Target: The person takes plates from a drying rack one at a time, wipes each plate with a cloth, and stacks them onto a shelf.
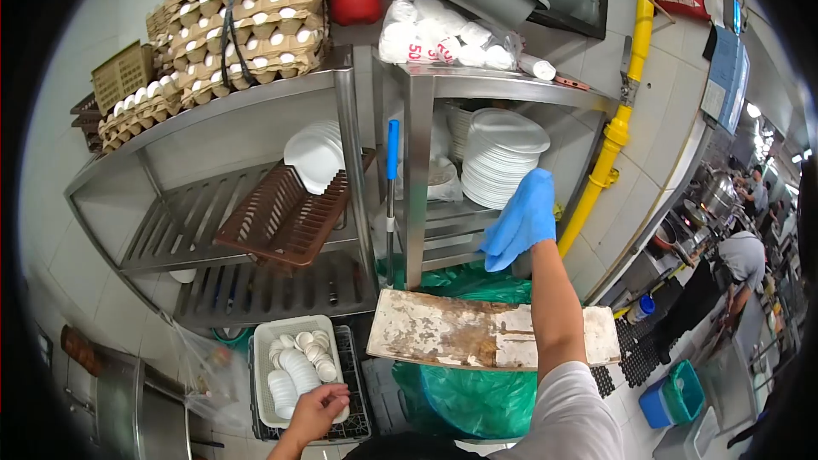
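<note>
My right hand [540, 243] is raised in front of the right-hand steel shelf, wrapped in or gripping a blue cloth [521, 215] that hides its fingers. Just behind the cloth is a tall stack of white plates [498, 162], and I cannot tell whether the two touch. Low down, my left hand [318, 413] hangs at the front corner of a cream plastic basket [265, 366], its fingers loosely bent with nothing visible in them. Small white dishes [300, 370] fill the basket, some stacked and others loose.
Below my right arm lies a worn, stained board [452, 330] over green plastic bags [469, 405]. A brown dish rack [285, 213] and egg trays [243, 25] occupy the left shelf. A yellow pipe [615, 132] runs down the wall. Another person [737, 260] bends over at the far right.
</note>
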A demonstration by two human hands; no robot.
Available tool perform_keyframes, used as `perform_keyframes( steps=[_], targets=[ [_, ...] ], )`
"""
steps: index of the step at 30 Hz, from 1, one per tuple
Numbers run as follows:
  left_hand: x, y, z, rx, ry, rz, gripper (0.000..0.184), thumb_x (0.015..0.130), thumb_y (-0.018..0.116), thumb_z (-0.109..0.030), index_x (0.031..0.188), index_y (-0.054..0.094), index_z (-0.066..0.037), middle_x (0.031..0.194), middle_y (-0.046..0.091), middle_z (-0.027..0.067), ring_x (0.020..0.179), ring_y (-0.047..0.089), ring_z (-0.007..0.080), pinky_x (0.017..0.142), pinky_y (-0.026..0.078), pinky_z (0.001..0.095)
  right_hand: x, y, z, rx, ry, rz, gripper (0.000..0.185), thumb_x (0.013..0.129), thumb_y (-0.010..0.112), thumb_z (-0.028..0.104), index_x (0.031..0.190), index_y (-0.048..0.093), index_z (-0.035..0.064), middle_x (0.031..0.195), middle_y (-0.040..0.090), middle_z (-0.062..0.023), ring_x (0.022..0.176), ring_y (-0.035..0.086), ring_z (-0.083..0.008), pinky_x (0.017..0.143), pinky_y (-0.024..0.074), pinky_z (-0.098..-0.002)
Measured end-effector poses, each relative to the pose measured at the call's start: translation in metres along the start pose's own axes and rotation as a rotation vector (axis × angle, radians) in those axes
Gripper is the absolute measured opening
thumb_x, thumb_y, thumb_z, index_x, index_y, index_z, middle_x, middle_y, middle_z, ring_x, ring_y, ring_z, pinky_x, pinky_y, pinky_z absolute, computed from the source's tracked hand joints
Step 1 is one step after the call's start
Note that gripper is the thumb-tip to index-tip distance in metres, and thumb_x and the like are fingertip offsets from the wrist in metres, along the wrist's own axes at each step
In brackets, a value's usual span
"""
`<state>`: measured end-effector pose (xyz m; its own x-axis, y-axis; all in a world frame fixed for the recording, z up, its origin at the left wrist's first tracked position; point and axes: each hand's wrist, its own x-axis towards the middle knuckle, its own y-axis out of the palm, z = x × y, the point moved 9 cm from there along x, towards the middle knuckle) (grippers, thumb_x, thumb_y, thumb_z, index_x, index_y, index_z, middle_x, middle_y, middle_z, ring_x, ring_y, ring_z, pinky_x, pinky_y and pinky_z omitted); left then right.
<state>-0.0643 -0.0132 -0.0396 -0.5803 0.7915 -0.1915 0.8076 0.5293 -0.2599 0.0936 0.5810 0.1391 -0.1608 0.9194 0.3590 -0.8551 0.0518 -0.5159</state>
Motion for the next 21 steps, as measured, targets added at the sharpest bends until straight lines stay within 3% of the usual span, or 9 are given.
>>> perform_keyframes(
  steps=[6, 12, 14, 15, 20, 21],
  targets=[
    [0.034, -0.003, -0.051, 0.025, 0.171, 0.112, 0.030, 0.089, 0.064, -0.009, 0.118, 0.060, 0.000, 0.103, 0.068, 0.0087, 0.090, 0.062, 0.0103, 0.084, 0.049, 0.0250, 0.021, -0.024, -0.015, -0.019, -0.030, -0.238, 0.019, 0.082, 0.053, 0.017, 0.079, 0.064, 0.0015, 0.079, 0.064, -0.0201, 0.071, 0.062, -0.0359, 0.061, 0.0486, -0.0427],
    [0.015, -0.013, -0.045, 0.148, 0.127, 0.170, 0.030, 0.088, 0.066, -0.013, 0.116, 0.063, -0.002, 0.104, 0.069, 0.0070, 0.089, 0.063, 0.0105, 0.080, 0.050, 0.0260, 0.096, 0.013, 0.009, 0.122, -0.229, -0.311, 0.019, 0.082, 0.053, 0.017, 0.079, 0.064, 0.0012, 0.080, 0.064, -0.0206, 0.072, 0.062, -0.0362, 0.060, 0.0484, -0.0432],
    [0.011, -0.032, -0.029, 0.035, 0.098, 0.099, 0.029, 0.088, 0.066, -0.015, 0.114, 0.063, -0.002, 0.100, 0.069, 0.0083, 0.089, 0.065, 0.0138, 0.079, 0.051, 0.0270, 0.089, 0.005, 0.056, -0.205, -0.518, -0.442, 0.020, 0.082, 0.054, 0.018, 0.080, 0.064, 0.0000, 0.082, 0.065, -0.0203, 0.070, 0.062, -0.0340, 0.058, 0.0477, -0.0436],
    [0.009, -0.044, -0.024, 0.063, 0.071, 0.056, 0.027, 0.088, 0.066, -0.012, 0.113, 0.064, -0.002, 0.100, 0.069, 0.0085, 0.089, 0.065, 0.0141, 0.080, 0.051, 0.0273, 0.083, 0.005, 0.058, -0.208, -0.504, -0.437, 0.020, 0.082, 0.054, 0.018, 0.080, 0.064, 0.0000, 0.082, 0.065, -0.0203, 0.070, 0.062, -0.0340, 0.058, 0.0477, -0.0436],
    [0.014, -0.095, -0.035, 0.059, 0.093, -0.044, 0.022, 0.086, 0.067, -0.008, 0.107, 0.066, -0.002, 0.098, 0.069, 0.0088, 0.087, 0.065, 0.0139, 0.080, 0.051, 0.0276, 0.049, 0.025, 0.056, 0.784, -0.021, -0.272, 0.027, 0.080, 0.052, 0.018, 0.062, 0.056, -0.0014, 0.065, 0.058, -0.0180, 0.063, 0.056, -0.0316, 0.056, 0.0440, -0.0418],
    [0.020, -0.109, -0.042, 0.090, 0.159, -0.096, 0.021, 0.086, 0.067, -0.007, 0.106, 0.066, -0.002, 0.097, 0.069, 0.0085, 0.086, 0.065, 0.0134, 0.079, 0.051, 0.0275, 0.043, 0.018, 0.062, 0.618, -0.157, -0.303, 0.026, 0.080, 0.051, 0.018, 0.062, 0.055, -0.0003, 0.065, 0.059, -0.0150, 0.062, 0.055, -0.0305, 0.057, 0.0431, -0.0408]
  ],
)
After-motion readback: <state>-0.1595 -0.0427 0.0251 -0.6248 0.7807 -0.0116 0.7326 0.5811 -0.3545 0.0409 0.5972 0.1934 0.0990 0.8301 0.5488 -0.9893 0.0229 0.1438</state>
